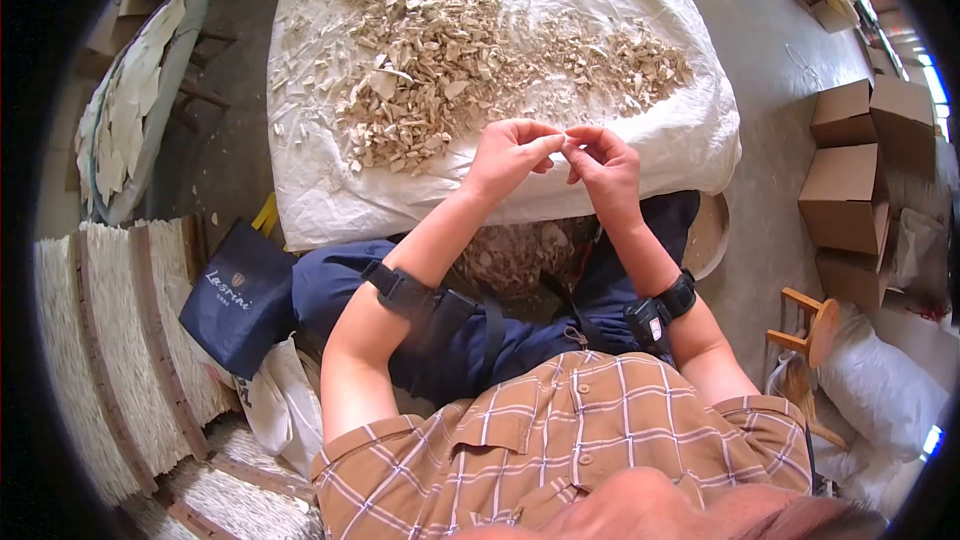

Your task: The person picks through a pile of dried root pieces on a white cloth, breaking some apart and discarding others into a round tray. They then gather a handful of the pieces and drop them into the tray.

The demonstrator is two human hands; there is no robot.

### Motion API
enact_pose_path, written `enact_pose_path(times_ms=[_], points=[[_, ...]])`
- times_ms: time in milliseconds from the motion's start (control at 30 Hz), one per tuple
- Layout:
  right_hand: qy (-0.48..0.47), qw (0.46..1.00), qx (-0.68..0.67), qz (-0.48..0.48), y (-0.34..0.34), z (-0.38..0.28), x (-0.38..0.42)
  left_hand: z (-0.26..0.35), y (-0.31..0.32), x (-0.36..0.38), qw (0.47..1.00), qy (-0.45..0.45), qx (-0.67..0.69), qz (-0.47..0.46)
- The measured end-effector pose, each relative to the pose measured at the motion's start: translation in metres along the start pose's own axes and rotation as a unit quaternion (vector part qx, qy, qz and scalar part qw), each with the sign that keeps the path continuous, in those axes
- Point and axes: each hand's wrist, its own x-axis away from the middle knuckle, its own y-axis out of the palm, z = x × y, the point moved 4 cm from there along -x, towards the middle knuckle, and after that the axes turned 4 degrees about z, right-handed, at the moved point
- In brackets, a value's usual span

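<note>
My left hand (pixel 508 155) and my right hand (pixel 603 166) meet fingertip to fingertip above the near edge of a white sheet (pixel 690 135). Between the pinched fingers is a small pale piece (pixel 563 143), too small to make out clearly. Just beyond my hands lies a wide heap of pale dried chips (pixel 450 55) spread over the sheet. Both wrists carry black straps. My lap, in dark blue trousers, is below the hands, with more chips in a round basket (pixel 712 235) between my knees.
A navy bag (pixel 240 295) stands at my left knee, beside stacked whitish woven mats (pixel 110 340). A round tray (pixel 140 100) with pale slices leans at far left. Cardboard boxes (pixel 850 170) and a small wooden stool (pixel 808 325) stand on the right.
</note>
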Motion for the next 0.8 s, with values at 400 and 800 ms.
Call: enact_pose_path(times_ms=[400, 800], points=[[0.203, 0.947, -0.244, -0.042, 0.002, 0.018, -0.001, -0.016, -0.005, 0.0, 0.985, -0.056, 0.146, -0.066], [0.197, 0.959, -0.197, -0.041, 0.003, 0.02, 0.002, -0.009, -0.002, -0.001, 0.999, 0.001, 0.036, -0.037]])
